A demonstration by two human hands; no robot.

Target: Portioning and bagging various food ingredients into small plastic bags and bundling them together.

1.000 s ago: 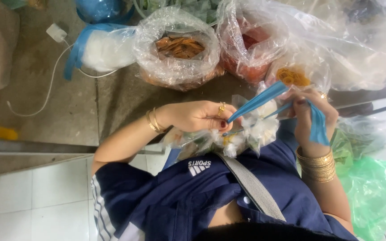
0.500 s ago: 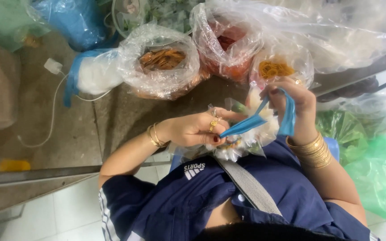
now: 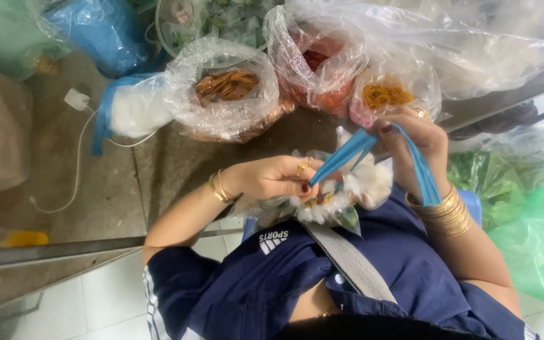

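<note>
Clear bags (image 3: 228,94) of goods crowd the grey counter (image 3: 158,164). Her left hand (image 3: 278,179) pinches a blue plastic strip (image 3: 347,154) over a small flower bundle (image 3: 332,198); her right hand (image 3: 413,141) is closed on its other end.

The person wore a navy short-sleeved shirt (image 3: 360,277) with white stripes, a grey shoulder strap (image 3: 347,261), gold bangles (image 3: 445,214), rings and dark nail polish.

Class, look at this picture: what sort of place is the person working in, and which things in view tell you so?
Probably a market stall or street food stand. Open clear plastic bags of foodstuffs crowd a rough grey counter, one holding rubber bands, and both hands pull a blue strip around a small filled bag.
</note>
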